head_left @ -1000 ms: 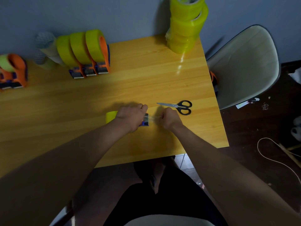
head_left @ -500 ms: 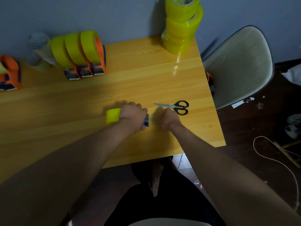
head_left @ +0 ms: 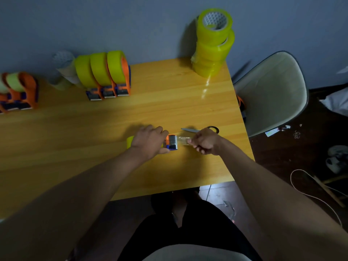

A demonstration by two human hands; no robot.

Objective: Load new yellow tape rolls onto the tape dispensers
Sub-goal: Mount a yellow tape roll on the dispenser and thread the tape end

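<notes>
1. Gripped in your left hand (head_left: 150, 143): the tape dispenser (head_left: 171, 142) being loaded, fingers curled over its top; its yellow tape roll (head_left: 130, 141) shows just behind the wrist. Your right hand (head_left: 204, 141) pinches the free tape end (head_left: 181, 140).
2. Landmark = this dispenser. Its blue-and-metal mouth faces your right hand; the pulled strip runs straight from the mouth to the pinch, along the dispenser's long axis, roughly parallel to the near table (head_left: 169, 102) edge.
3. Judgement: the next pull should stay in line with that axis; the right hand is nearer the strip, the left only anchors.
4. Scissors (head_left: 199, 129) lie just beyond the dispenser, behind your right hand.
5. Three loaded dispensers (head_left: 105, 76) stand far beyond the dispenser, to its left; the spare roll stack (head_left: 212, 44) stands far beyond, to its right.
</notes>
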